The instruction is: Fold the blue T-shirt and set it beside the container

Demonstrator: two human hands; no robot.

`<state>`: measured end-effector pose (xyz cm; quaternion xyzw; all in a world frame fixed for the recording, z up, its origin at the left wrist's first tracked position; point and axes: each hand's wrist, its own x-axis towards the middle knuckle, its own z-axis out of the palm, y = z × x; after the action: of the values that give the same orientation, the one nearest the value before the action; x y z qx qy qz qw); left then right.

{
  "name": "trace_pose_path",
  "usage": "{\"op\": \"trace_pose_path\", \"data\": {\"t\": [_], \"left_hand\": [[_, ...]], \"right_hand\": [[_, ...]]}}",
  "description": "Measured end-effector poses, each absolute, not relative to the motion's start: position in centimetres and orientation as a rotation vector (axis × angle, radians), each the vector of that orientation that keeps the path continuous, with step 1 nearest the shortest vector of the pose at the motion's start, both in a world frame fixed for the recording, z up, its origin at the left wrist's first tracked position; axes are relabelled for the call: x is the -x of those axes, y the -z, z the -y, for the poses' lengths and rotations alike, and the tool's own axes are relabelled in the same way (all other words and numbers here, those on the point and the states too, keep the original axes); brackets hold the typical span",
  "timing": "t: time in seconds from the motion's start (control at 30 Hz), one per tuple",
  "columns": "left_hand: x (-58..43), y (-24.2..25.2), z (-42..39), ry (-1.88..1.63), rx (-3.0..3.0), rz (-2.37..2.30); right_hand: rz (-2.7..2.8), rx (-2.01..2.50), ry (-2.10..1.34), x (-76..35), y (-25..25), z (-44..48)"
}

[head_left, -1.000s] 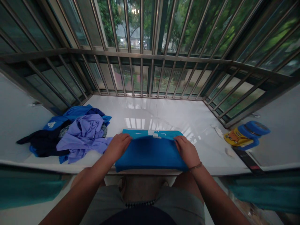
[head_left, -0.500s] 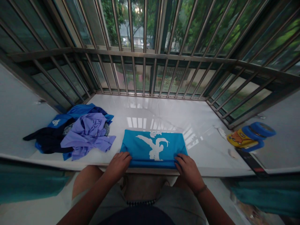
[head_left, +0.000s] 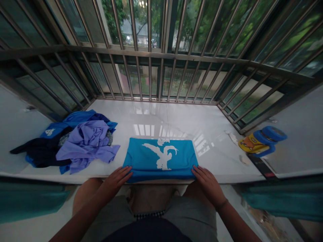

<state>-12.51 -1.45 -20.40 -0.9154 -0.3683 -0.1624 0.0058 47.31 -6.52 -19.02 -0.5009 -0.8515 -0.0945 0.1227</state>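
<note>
A folded turquoise-blue shirt [head_left: 148, 159] lies on the white sill before me, with a white print of a kicking figure facing up. Its near edge is rolled over in a darker band along the front of the sill. The fingers of my left hand [head_left: 116, 179] rest stretched out on the shirt's near left corner. At the near right corner my right hand [head_left: 207, 181] lies with its fingers extended on the fabric. Neither hand grips the cloth.
On the left of the white sill [head_left: 176, 124] is a heap of clothes [head_left: 85, 141] in purple, blue and black. A blue and yellow bottle [head_left: 257, 141] lies at the right, beside a dark flat box [head_left: 262, 168]. Metal window bars [head_left: 148, 53] close off the far side.
Both hands have spread outward, and their fingers have straightened from a curled hold on the shirt's near corners. The shirt lies flatter and wider at the front. The view has shifted slightly.
</note>
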Motion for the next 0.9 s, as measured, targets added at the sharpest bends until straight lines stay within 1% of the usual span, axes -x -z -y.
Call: {"op": "trace_pose_path", "data": {"t": [0.1, 0.2, 0.3, 0.4, 0.47, 0.53, 0.6, 0.63, 0.67, 0.7, 0.73, 0.8, 0.83, 0.9], "left_hand": [[12.1, 20.1, 0.7, 0.661, 2.885, 1.217], [11.4, 18.7, -0.3, 0.708, 2.903, 1.225], [11.2, 17.5, -0.4, 0.627, 2.912, 1.211], [11.8, 17.5, 1.5, 0.613, 2.884, 1.348], [11.9, 18.2, 3.2, 0.629, 2.835, 1.672], [11.2, 18.9, 4.5, 0.571, 2.709, 2.188], [9.8, 19.4, 5.1, 0.519, 2.492, 2.752], [9.0, 19.6, 5.1, 0.555, 2.351, 3.029], [8.1, 19.7, 5.0, 0.676, 2.206, 3.279], [7.4, 19.7, 4.8, 0.889, 2.053, 3.480], [6.7, 19.6, 4.6, 1.148, 1.894, 3.617], [6.0, 19.0, 4.2, 1.571, 1.698, 3.684], [5.9, 18.4, 4.1, 1.646, 1.716, 3.663], [6.4, 16.9, 4.0, 1.532, 1.908, 3.634]], "right_hand": [[2.464, 1.405, 0.167, -48.0, 17.6, 5.6], [2.378, 1.475, -0.019, -47.3, 15.6, 5.0], [2.116, 1.799, -0.204, -46.2, 14.2, 5.4], [1.796, 2.233, -0.409, -45.8, 14.5, 6.9], [1.701, 2.338, -0.586, -45.7, 15.8, 7.9], [1.664, 2.246, -0.748, -45.5, 17.5, 8.3], [1.601, 2.112, -0.833, -45.0, 19.0, 8.2], [1.558, 2.081, -0.838, -44.6, 19.6, 8.0], [1.512, 2.080, -0.828, -44.2, 19.9, 7.6], [1.475, 2.094, -0.813, -43.9, 20.1, 7.3], [1.451, 2.104, -0.804, -43.7, 20.1, 7.0], [1.455, 2.049, -0.836, -43.6, 19.6, 6.8], [1.470, 1.992, -0.877, -43.8, 19.2, 6.9], [1.475, 1.911, -0.969, -44.6, 18.1, 7.8]]}}
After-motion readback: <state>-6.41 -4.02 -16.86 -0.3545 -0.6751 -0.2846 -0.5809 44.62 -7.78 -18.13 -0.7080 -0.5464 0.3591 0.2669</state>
